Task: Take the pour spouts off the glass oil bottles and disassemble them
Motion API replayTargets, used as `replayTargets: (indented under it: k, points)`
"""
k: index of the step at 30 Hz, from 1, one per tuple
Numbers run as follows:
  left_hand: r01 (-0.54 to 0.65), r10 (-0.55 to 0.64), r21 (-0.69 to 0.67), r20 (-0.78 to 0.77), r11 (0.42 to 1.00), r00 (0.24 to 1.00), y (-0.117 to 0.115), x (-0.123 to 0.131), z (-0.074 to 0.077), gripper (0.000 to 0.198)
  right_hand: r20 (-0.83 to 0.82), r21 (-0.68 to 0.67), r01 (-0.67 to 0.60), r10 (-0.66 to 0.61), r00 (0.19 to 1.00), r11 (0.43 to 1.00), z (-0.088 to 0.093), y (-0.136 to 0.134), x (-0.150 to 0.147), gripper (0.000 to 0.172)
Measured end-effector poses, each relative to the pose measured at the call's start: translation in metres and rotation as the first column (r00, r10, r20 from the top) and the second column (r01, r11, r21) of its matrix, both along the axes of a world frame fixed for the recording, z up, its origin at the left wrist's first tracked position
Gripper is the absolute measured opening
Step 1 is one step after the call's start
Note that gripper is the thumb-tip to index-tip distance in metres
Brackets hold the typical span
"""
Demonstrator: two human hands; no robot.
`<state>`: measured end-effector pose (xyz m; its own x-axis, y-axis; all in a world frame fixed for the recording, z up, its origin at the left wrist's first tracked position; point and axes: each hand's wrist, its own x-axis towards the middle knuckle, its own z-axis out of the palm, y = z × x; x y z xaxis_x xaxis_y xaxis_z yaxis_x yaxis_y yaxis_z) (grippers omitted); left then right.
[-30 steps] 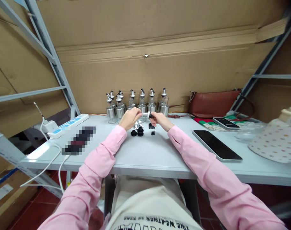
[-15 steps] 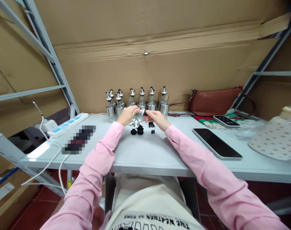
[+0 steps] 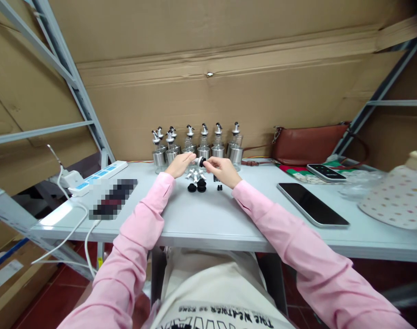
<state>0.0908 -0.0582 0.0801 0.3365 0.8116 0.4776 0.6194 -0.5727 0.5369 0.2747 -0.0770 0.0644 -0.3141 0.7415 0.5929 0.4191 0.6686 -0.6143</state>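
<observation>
Between my hands is a pourer spout (image 3: 199, 161), silver with a black stopper end. My left hand (image 3: 179, 165) is closed around its silver side. The fingers of my right hand (image 3: 224, 170) pinch the black end. Just below lies a heap of silver spout pieces (image 3: 195, 175). In front of that sit several black ribbed stoppers (image 3: 196, 186), some stacked. Tiny black caps (image 3: 219, 188) lie to their right. More small black parts (image 3: 216, 178) show partly under my right hand. Glass bottles with steel bands (image 3: 204, 148) and fitted spouts stand behind my hands.
A power strip (image 3: 102, 176) with white cables and a blurred-out dark item (image 3: 114, 198) are on the left. To the right lie a phone (image 3: 311, 204), a second device (image 3: 325, 172), a brown bag (image 3: 307, 145) and a dotted cloth item (image 3: 397, 196). Cardboard (image 3: 208, 105) closes the back.
The spout has turned, so its black end shows more clearly. My right hand has shifted slightly left and its grip has changed. My left hand has moved slightly left.
</observation>
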Motion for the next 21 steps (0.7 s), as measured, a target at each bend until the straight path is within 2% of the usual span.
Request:
replayTargets:
  k: [6,10,12,16,21]
  points:
    - [0.089,-0.058,-0.160,0.190,0.983,0.980,0.012,-0.001,-0.009,0.039,0.149,0.182,0.051,-0.079,0.986,0.982,-0.004,0.005,0.000,0.026]
    - [0.059,-0.003,-0.246,0.222,0.967,0.975,0.021,-0.004,-0.013,0.037,0.209,0.263,0.041,-0.098,0.973,0.964,-0.006,0.009,0.002,0.018]
    - [-0.017,0.065,-0.244,0.190,0.970,0.980,0.023,-0.009,-0.015,0.037,0.191,0.313,0.005,-0.068,0.979,0.950,-0.007,0.010,0.005,0.011]
    - [-0.207,0.215,-0.116,0.063,0.971,0.975,0.024,-0.018,-0.023,0.033,0.096,0.367,-0.010,-0.027,0.995,0.930,-0.010,0.018,0.015,0.015]
    - [-0.315,0.310,0.005,-0.182,0.949,0.933,0.021,-0.010,-0.033,0.020,0.099,0.373,0.010,-0.051,0.994,0.928,-0.015,0.025,0.020,0.016]
